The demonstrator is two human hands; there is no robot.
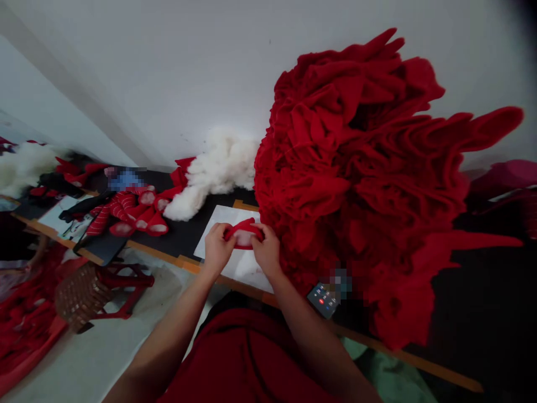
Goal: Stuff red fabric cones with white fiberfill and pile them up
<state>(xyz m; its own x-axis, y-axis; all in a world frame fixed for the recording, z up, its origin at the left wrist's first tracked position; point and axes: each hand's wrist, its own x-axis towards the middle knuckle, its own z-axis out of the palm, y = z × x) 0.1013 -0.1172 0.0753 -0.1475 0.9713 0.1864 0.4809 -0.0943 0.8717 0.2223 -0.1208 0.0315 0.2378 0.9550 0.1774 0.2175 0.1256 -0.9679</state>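
Both my hands hold a small loop of red fabric with something pale showing through its middle. My left hand pinches its left end, and my right hand pinches its right end. Both hands are just above a white sheet lying on the black tabletop. A huge heap of red felt-like cut pieces rises immediately right of my right hand. Behind the sheet lies a mound of white fibre stuffing.
Red striped fabric pieces lie left on the table, near a dark tablet. A phone sits at the heap's foot. A wooden strip edges the table. Below left stand a wicker basket and a red stool.
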